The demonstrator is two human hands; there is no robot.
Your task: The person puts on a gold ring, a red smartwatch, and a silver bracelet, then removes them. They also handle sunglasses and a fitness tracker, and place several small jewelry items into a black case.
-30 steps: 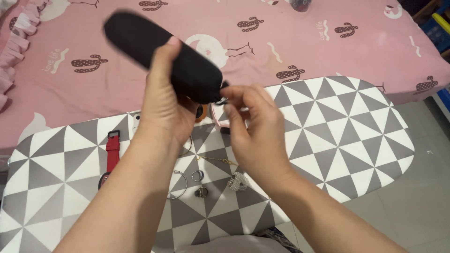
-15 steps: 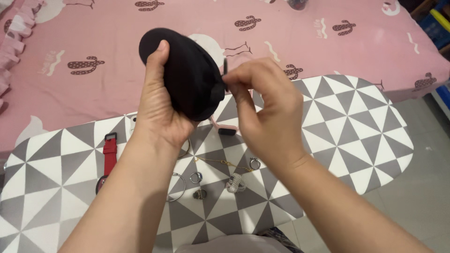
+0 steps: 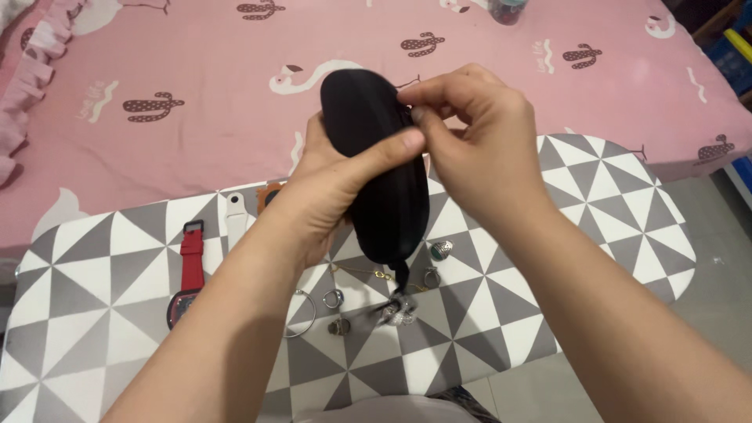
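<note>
My left hand (image 3: 329,192) grips a long black zippered case (image 3: 381,168), held upright above the board with the thumb across its front. My right hand (image 3: 478,149) pinches the case's upper right edge, fingers closed at the zipper. A short black strap (image 3: 401,276) hangs from the case's lower end. Below the case, small jewellery lies on the board: rings (image 3: 441,249), a thin gold chain (image 3: 362,270), a wire bangle (image 3: 301,312) and a sparkly piece (image 3: 399,312).
A board with a grey and white triangle pattern (image 3: 595,204) carries a red watch (image 3: 188,270) and a white strap (image 3: 235,213) at the left. Behind it lies a pink bedsheet with cactus prints (image 3: 157,102). Grey floor tiles (image 3: 705,313) show on the right.
The case has turned from slanting to upright and shifted right. My left hand regripped it with the thumb across the front. My right hand moved up to its upper edge.
</note>
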